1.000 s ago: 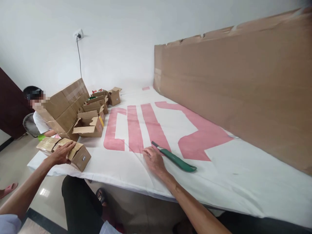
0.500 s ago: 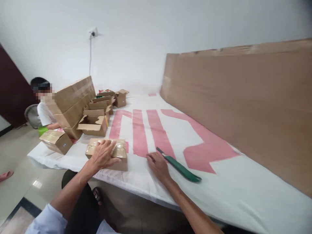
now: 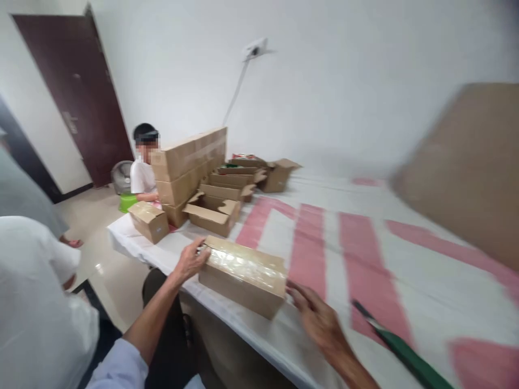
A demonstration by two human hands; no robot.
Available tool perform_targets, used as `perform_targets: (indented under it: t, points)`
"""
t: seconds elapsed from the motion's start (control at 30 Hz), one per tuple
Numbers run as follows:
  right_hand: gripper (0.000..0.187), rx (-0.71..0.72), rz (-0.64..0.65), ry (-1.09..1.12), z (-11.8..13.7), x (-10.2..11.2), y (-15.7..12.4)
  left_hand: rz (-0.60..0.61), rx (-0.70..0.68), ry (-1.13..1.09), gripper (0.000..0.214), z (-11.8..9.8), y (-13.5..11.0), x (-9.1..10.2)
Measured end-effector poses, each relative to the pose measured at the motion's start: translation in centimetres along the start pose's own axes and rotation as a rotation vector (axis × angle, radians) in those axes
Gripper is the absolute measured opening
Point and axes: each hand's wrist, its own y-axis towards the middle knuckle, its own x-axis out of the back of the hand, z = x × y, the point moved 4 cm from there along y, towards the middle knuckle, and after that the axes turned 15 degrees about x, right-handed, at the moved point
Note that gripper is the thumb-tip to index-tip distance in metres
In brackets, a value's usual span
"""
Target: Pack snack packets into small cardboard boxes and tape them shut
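Observation:
A taped cardboard box [image 3: 243,275] lies on the cloth-covered table near its front edge, with shiny clear tape along its top. My left hand [image 3: 192,260] grips the box's left end, fingers curled over the corner. At the opposite end, my right hand [image 3: 318,316] has its fingers bent against the side; its fingertips are partly hidden. To the right of that hand lies a long green tool [image 3: 409,351] with a narrow dark tip, cut off by the bottom of the view.
Stacked closed boxes [image 3: 186,162] and several open boxes [image 3: 213,219] stand at the back left. A smaller closed box [image 3: 150,221] sits at the table's left corner. A large cardboard sheet [image 3: 474,173] rises at right. One person [image 3: 141,173] sits beyond the stack; others stand at left.
The view has swung left. My left hand has moved from the box's top to its left end. My right hand has left the table beside the green tool and come to the right end.

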Motion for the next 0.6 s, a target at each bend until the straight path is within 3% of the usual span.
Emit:
perform_targets:
  t: [0.1,0.23,0.33,0.47,0.6]
  points:
    - [0.067,-0.056,-0.020,0.136,3.7,-0.4,1.4,0.104,0.055,-0.150,0.057,0.2,0.0,-0.2]
    - [0.087,-0.100,-0.040,0.208,5.1,1.1,1.9,0.348,0.122,-0.347,0.052,0.0,0.9,0.2]
    - [0.091,-0.048,-0.021,0.201,5.8,1.7,1.8,0.476,0.120,-0.357,0.044,-1.0,1.0,0.1]
    - [0.085,0.013,0.028,0.150,5.9,1.8,2.8,0.479,0.102,-0.281,0.043,-2.2,1.9,-0.1]
    - [0.064,0.205,0.103,-0.236,4.5,5.5,3.3,0.491,0.111,-0.252,0.039,-2.2,2.9,-0.7]
